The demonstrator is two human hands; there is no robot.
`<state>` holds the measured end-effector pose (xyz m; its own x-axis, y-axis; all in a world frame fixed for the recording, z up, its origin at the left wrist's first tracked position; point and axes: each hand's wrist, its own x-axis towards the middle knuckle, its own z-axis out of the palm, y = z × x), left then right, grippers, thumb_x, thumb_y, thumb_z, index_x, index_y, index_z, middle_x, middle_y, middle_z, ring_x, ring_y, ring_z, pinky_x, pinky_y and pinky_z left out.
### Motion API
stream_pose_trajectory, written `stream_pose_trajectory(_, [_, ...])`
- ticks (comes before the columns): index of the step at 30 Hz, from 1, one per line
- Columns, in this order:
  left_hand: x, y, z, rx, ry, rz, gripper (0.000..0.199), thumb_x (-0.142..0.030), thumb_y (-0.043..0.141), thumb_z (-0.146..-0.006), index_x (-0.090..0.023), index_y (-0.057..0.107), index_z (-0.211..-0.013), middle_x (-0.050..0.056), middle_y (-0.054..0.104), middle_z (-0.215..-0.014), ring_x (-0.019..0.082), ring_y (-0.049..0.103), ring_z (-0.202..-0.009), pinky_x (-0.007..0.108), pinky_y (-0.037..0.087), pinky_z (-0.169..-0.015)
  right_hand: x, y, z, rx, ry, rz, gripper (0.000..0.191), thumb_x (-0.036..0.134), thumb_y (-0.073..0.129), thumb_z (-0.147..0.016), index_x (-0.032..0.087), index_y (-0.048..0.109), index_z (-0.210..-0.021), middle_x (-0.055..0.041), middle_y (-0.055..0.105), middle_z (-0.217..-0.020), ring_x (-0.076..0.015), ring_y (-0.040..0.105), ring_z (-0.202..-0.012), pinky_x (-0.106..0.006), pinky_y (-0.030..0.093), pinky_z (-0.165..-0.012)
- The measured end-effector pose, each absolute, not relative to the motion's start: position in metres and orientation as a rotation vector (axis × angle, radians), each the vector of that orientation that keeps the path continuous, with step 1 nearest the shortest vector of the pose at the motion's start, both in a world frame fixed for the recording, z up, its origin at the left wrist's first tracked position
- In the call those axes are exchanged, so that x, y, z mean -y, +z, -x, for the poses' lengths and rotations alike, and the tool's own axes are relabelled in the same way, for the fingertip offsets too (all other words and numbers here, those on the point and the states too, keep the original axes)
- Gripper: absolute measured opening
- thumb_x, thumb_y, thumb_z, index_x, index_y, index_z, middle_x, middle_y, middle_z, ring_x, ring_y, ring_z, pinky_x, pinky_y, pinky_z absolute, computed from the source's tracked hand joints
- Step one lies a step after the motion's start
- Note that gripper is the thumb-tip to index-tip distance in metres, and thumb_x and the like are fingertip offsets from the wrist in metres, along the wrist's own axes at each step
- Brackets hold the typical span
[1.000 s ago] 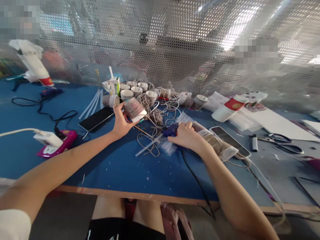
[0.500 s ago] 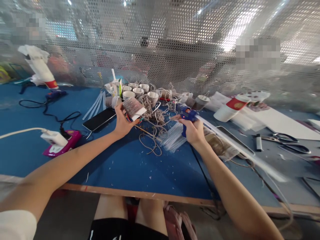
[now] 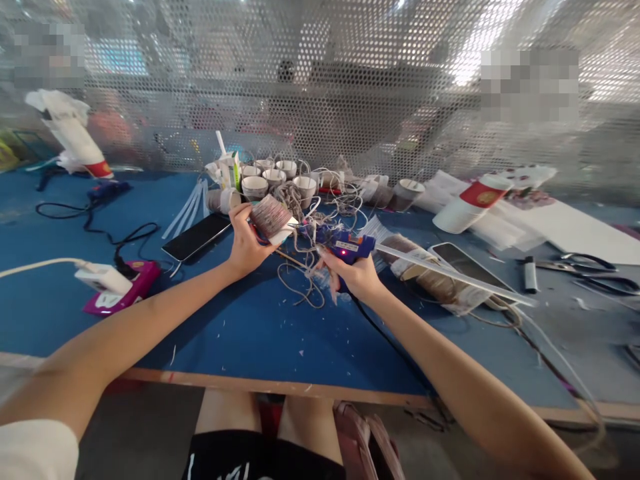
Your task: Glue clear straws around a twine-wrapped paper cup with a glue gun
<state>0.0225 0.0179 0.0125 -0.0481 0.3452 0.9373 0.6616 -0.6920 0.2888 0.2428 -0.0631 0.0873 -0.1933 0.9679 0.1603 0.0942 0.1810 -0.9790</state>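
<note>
My left hand [image 3: 247, 243] is closed around a paper cup [image 3: 271, 217] wound with grey-brown cord, tilted so its white end faces right. Something dark and colourful shows between the fingers and the cup, too small to name. In my right hand [image 3: 357, 273] is a blue hot glue gun [image 3: 350, 245] with a small red light. A long clear glue stick [image 3: 450, 270] sticks out of its back to the right. The gun's nozzle points left and reaches the cup's white end; whether they touch I cannot tell. Loose cord [image 3: 305, 287] lies below, between my hands.
Several cord-wrapped cups [image 3: 255, 187] stand behind my left hand. A black phone [image 3: 197, 238] and a purple power strip [image 3: 123, 288] lie left. To the right are a bagged roll [image 3: 440, 283], another phone [image 3: 470, 267], scissors [image 3: 575, 265] and a white-and-red paper cup [image 3: 473, 200]. A perforated metal screen [image 3: 320, 87] closes the back.
My right hand has brought the glue gun leftward to the cup's white end. My left hand still holds the cup, nearly in place. The view has shifted slightly.
</note>
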Motion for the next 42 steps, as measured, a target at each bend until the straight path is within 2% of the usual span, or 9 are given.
stream_pose_trajectory(4, [-0.018,0.012,-0.022,1.075,-1.843,1.984,0.082,-0.048,0.083,-0.072,-0.018,0.033,-0.130,0.016,0.045,-0.125,0.031,0.052,-0.121,0.053,0.049,-0.107,0.062,0.082,-0.242,1.509,1.158,1.079,0.031,0.048,0.076,-0.072,0.023,0.058,-0.068,0.0050,0.052,-0.040,-0.0136,0.047,-0.028,-0.029,0.043,-0.031])
stream_pose_trajectory(8, [-0.016,0.012,-0.022,1.123,-1.829,2.020,0.084,-0.048,0.084,-0.071,-0.018,0.032,-0.129,0.016,0.046,-0.125,0.032,0.052,-0.122,0.053,0.048,-0.107,0.060,0.080,-0.242,1.532,1.178,1.098,0.034,0.049,0.076,-0.072,0.024,0.055,-0.062,0.0051,0.050,-0.036,-0.0137,0.046,-0.027,-0.028,0.043,-0.030])
stream_pose_trajectory(13, [-0.015,0.015,-0.023,1.049,-1.784,1.956,0.084,-0.045,0.087,-0.068,-0.019,0.034,-0.129,0.014,0.047,-0.123,0.030,0.055,-0.118,0.050,0.054,-0.102,0.059,0.080,-0.240,1.538,1.200,1.108,0.034,0.050,0.075,-0.069,0.025,0.053,-0.061,0.0058,0.047,-0.033,-0.0140,0.045,-0.025,-0.028,0.041,-0.028])
stream_pose_trajectory(19, [-0.014,0.018,-0.023,1.006,-1.777,1.919,0.085,-0.045,0.087,-0.068,-0.019,0.037,-0.131,0.014,0.048,-0.122,0.029,0.056,-0.115,0.044,0.058,-0.095,0.058,0.079,-0.241,1.573,1.140,1.138,0.037,0.047,0.071,-0.070,0.025,0.049,-0.050,0.0033,0.046,-0.031,-0.0131,0.043,-0.025,-0.028,0.042,-0.031])
stream_pose_trajectory(24, [-0.015,0.017,-0.024,1.013,-1.829,1.916,0.080,-0.051,0.083,-0.072,-0.018,0.038,-0.130,0.014,0.046,-0.122,0.028,0.054,-0.116,0.046,0.056,-0.099,0.057,0.080,-0.243,1.555,1.102,1.176,0.034,0.041,0.070,-0.068,0.024,0.049,-0.047,0.0030,0.045,-0.030,-0.0116,0.043,-0.026,-0.027,0.043,-0.033])
stream_pose_trajectory(29, [-0.016,0.015,-0.026,1.131,-1.863,1.949,0.084,-0.055,0.085,-0.068,-0.019,0.037,-0.126,0.014,0.046,-0.122,0.029,0.054,-0.119,0.048,0.054,-0.102,0.056,0.079,-0.243,1.508,1.104,1.197,0.028,0.036,0.067,-0.066,0.024,0.049,-0.048,0.0033,0.047,-0.032,-0.0117,0.043,-0.026,-0.026,0.042,-0.031])
stream_pose_trajectory(35, [-0.017,0.012,-0.024,1.142,-1.874,1.952,0.086,-0.052,0.088,-0.064,-0.021,0.036,-0.126,0.013,0.045,-0.123,0.028,0.056,-0.119,0.046,0.056,-0.100,0.053,0.079,-0.245,1.455,1.085,1.194,0.018,0.032,0.064,-0.061,0.023,0.050,-0.053,0.0049,0.049,-0.037,-0.0105,0.042,-0.027,-0.024,0.040,-0.028])
stream_pose_trajectory(42, [-0.019,0.007,-0.020,1.064,-1.943,2.055,0.091,-0.059,0.086,-0.064,-0.024,0.032,-0.128,0.013,0.040,-0.127,0.029,0.052,-0.123,0.048,0.052,-0.104,0.047,0.076,-0.247,1.462,1.070,1.238,0.020,0.032,0.060,-0.060,0.024,0.046,-0.048,0.0040,0.045,-0.036,-0.0110,0.042,-0.027,-0.026,0.040,-0.029])
